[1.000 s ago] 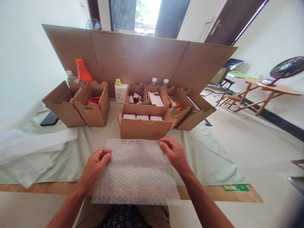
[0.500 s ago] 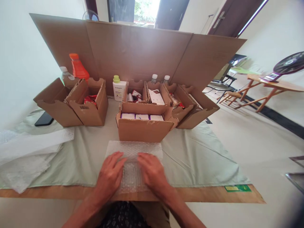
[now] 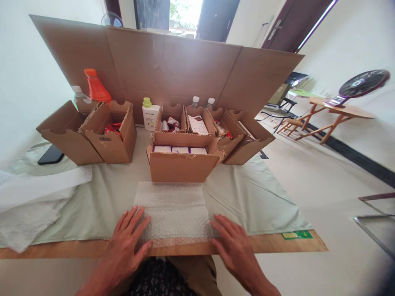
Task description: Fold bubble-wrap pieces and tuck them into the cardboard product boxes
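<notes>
Green cloth [image 3: 101,197], bubble wrap [image 3: 173,209] flat between open hands [image 3: 126,242]

Single head cam, looks forward and down over desk [image 3: 92,197] from close range, cardboard wall [image 3: 166,65] closing the far side.

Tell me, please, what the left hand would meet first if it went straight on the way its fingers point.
The left hand points ahead and slightly right, so it would first ride onto the bubble wrap sheet at its fingertips; beyond that, probably the front cardboard box, though depth is unclear.
</notes>
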The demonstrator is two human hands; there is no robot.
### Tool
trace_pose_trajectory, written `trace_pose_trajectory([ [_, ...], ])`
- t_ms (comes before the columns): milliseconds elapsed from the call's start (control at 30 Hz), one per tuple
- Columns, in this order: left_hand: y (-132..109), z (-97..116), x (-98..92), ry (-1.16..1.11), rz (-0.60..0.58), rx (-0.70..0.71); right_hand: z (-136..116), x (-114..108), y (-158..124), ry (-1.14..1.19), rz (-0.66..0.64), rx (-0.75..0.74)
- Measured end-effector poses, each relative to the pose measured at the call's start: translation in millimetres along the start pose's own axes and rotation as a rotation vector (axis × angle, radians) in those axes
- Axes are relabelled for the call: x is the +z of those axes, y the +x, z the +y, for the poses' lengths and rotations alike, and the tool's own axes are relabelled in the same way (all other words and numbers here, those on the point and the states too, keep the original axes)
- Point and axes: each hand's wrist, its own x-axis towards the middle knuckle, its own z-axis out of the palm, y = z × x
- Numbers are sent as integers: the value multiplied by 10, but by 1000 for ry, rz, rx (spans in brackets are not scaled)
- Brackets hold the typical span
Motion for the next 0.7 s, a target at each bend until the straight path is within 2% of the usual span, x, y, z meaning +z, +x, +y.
trace_pose_trajectory([
  [67, -12, 53, -21, -13, -29, 52, -259, -19, 79, 90, -92, -54],
  [167, -30, 74, -38, -19, -77, 66, -462, -34, 191, 145, -153, -19],
  [267, -58, 78, -104, -47, -104, 62, -481, -93, 212, 178, -207, 8],
  [400, -120, 134, -225, -87, -173, 51, -457, -132, 147, 158, -238, -43],
  [533, -201, 178, -256, -101, -140, 39, -463, -77, 63, 142, -137, -139],
  [600, -235, 160, -262, -110, -77, 42, -472, -97, 42, 202, -39, -192],
  [700, -250, 94, -346, -201, 60, 59, -489, -255, 64, 319, 71, -209],
])
